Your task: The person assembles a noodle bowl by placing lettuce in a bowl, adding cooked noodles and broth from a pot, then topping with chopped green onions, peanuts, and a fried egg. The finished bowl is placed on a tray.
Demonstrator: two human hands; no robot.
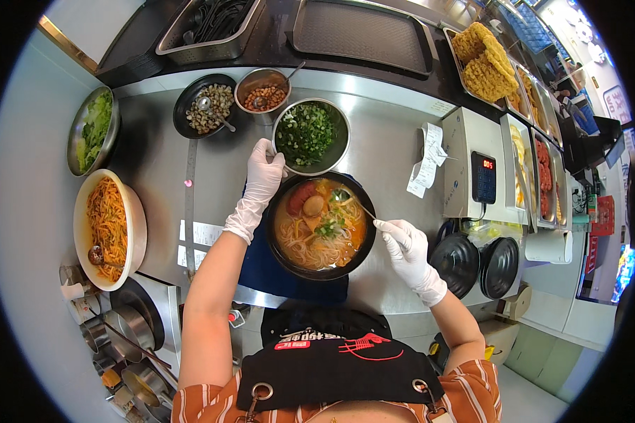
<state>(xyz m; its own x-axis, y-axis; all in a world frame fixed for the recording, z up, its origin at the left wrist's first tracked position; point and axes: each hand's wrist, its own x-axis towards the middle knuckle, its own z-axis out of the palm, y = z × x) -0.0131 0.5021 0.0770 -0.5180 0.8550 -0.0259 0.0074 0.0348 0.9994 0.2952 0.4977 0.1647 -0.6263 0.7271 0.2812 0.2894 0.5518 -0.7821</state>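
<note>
A black bowl of noodle soup (309,257) stands in front of me on a dark blue cloth (257,271); an egg (314,206), a reddish slice and chopped greens lie on the noodles. My gloved left hand (263,176) grips the rim of a metal bowl of chopped green onions (331,158), just beyond the soup. Between the fingers of my gloved right hand (410,257) is the handle of a spoon (363,208). Its head is over the soup's upper right part, with green bits by it.
Beyond stand a bowl of small chopped pieces (183,116) and a metal bowl of peanuts (243,81). Left are a tub of shredded carrot (137,225) and a bowl of lettuce (77,137). Right are receipts (425,166), a boxy appliance (466,141) and black bowls (455,264).
</note>
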